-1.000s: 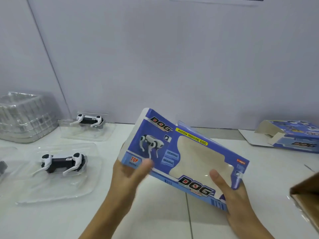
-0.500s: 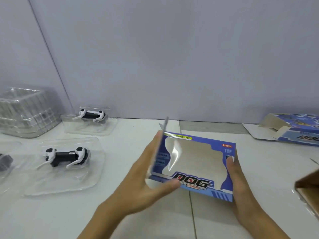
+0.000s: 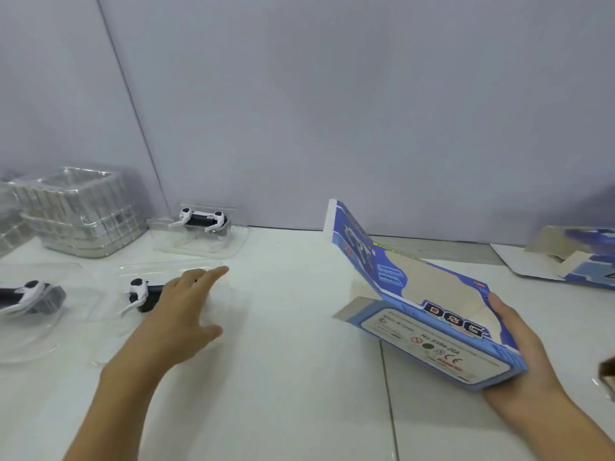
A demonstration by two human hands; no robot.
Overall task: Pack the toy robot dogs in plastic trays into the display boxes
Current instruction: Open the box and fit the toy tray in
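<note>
Left hand (image 3: 181,307) reaches over the nearest black-and-white toy robot dog (image 3: 143,296) seated in its thin clear plastic blister tray (image 3: 173,271) on the white tabletop (image 3: 293,327). Fingers extended and slightly spread, thumb out; nothing gripped. Contact with the toy cannot be confirmed, as the palm hides it.

Right hand (image 3: 529,367) holds the blue windowed cardboard display box (image 3: 429,304) by its lower right corner, fingers wrapped along the side, box tilted with one end flap raised.

Handling estimate: tray light, flexible, probably slick; likely to buckle if pinched at one corner. Better taken by the two long rims or under the toy's body. Box is light card and will crease under a hard squeeze.

Legible print: "DOG" on front, "LIGHTING", "MOVING"; bottom panel carries a CE mark and a number, seemingly "5599-20A".

Two more trayed dogs: one by the wall (image 3: 201,221), one at left edge (image 3: 30,294).
</note>
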